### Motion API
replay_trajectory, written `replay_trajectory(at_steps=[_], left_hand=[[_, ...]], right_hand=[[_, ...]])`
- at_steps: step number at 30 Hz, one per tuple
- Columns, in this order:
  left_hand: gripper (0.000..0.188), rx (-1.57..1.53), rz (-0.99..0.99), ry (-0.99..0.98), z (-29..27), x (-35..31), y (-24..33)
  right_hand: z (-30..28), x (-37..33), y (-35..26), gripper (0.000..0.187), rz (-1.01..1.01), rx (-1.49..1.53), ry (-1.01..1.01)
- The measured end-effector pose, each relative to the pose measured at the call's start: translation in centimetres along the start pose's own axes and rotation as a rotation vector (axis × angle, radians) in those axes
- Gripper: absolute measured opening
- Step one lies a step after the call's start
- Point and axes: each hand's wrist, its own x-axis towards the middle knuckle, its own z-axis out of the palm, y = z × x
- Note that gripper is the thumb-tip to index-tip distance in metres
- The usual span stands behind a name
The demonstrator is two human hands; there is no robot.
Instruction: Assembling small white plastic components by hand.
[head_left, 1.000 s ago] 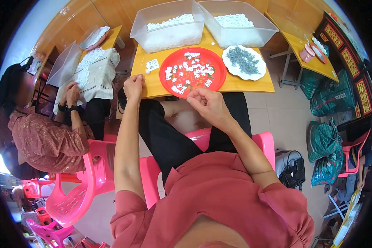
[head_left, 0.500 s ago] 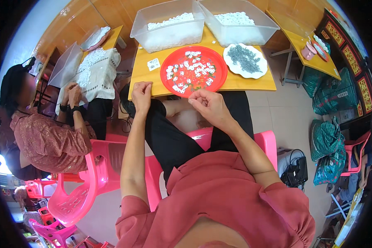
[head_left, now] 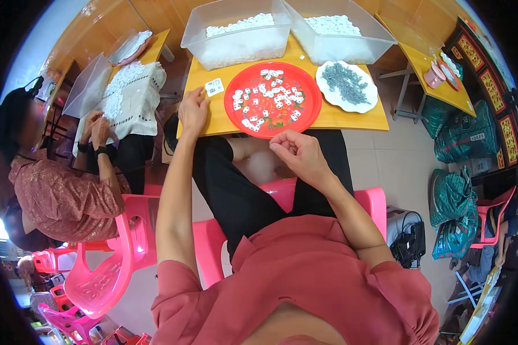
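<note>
My left hand rests over the left side of the yellow table, its thumb and forefinger apart and nothing visible between them. Just beyond its fingertips lies a small white card with dark markings. My right hand hovers over my lap at the near edge of a round red tray. Its fingers are curled toward the thumb; whatever they may hold is too small to make out. Scattered on the tray are many small white pieces with dark dots.
Behind the tray stand two clear plastic bins of white pieces. A scalloped white plate of small grey parts sits at the right. On my left a person works at another table. Green sacks stand at the right.
My left hand has moved forward onto the table toward the card, and its fingers have loosened. My right hand has drawn slightly back and to the right from the tray's rim.
</note>
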Motion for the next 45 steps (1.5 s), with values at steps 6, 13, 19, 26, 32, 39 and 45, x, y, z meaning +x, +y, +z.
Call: replay_trajectory(at_steps=[6,13,19,26,32,39,45], left_hand=[[0.021,0.021,0.109,-0.203,1.5,4.0,-0.9],[0.017,0.186,0.217,-0.113,2.8,4.3,-0.8],[0.02,-0.015,-0.069,0.015,3.2,6.4,-2.2],[0.017,-0.329,-0.069,-0.012,2.9,3.1,4.0],[0.017,-0.163,0.324,-0.402,2.3,0.6,9.2],[0.017,-0.098,0.315,-0.463,2.8,0.2,8.9],[0.011,-0.119,0.156,-0.366,3.1,-1.2,10.2]], right_hand=[[-0.8,0.1,2.3,0.015,0.084,0.006,0.061],[-0.9,0.9,3.8,0.013,0.153,0.043,0.021],[-1.0,1.5,4.0,0.016,0.202,0.102,0.038],[-2.2,2.1,3.9,0.013,0.255,0.179,0.08],[-1.9,1.9,4.3,0.015,0.239,0.225,0.085],[-1.7,1.7,3.7,0.015,0.25,0.245,0.096],[-1.6,1.2,2.8,0.015,0.203,0.192,0.065]])
